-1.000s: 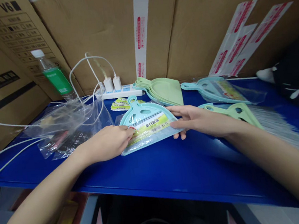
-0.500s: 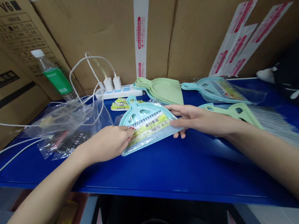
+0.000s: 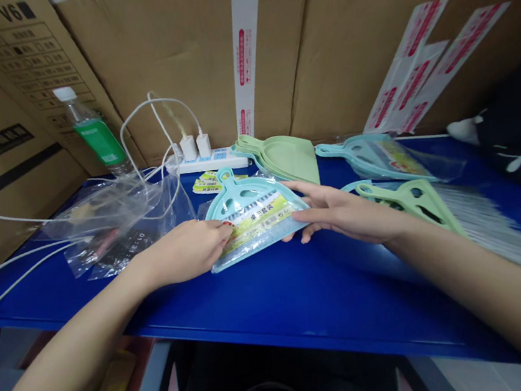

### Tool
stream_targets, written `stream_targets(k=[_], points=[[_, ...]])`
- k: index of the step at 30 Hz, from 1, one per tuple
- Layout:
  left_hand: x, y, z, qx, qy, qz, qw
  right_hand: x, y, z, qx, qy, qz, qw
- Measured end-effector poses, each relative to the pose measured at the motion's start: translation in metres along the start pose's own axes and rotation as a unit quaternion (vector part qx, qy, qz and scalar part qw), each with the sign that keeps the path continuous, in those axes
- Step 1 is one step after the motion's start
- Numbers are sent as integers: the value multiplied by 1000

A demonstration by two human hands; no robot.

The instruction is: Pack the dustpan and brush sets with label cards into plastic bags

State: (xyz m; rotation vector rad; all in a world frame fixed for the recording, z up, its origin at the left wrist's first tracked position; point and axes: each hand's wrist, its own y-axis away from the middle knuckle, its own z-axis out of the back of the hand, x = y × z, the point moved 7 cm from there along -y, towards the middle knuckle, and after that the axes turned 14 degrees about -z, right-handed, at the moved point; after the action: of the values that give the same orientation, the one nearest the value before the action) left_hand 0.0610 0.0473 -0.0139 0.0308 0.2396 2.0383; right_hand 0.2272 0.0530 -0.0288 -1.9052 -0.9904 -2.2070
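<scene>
A light blue dustpan (image 3: 253, 190) in a clear plastic bag (image 3: 248, 250) lies tilted at the middle of the table, handle pointing away from me. A yellow-green printed label card (image 3: 267, 213) shows through the plastic across it. My left hand (image 3: 195, 247) is closed on the bag's left edge, fingertips by the label's end. At the right edge my right hand (image 3: 325, 210) grips the dustpan, its thumb on top near the label and the other fingers around and beneath the rim.
Green dustpans (image 3: 289, 158) are stacked behind; a bagged blue dustpan (image 3: 373, 154) lies at back right. A green dustpan brush (image 3: 414, 200) and clear bags (image 3: 494, 225) are right. Label cards (image 3: 207, 183), a power strip (image 3: 212, 161), crumpled plastic (image 3: 107, 219) and a bottle (image 3: 98, 138) stand left.
My right hand has shifted slightly left, its fingers curling further under the dustpan's right edge. The bagged dustpan has moved very slightly left; my left hand holds nearly the same place.
</scene>
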Motion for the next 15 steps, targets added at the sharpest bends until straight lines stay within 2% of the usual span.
stream_targets(k=[15], points=[[0,-1,0,6,25,17,1000,-2,-2,-6,-20,-60,22,998]])
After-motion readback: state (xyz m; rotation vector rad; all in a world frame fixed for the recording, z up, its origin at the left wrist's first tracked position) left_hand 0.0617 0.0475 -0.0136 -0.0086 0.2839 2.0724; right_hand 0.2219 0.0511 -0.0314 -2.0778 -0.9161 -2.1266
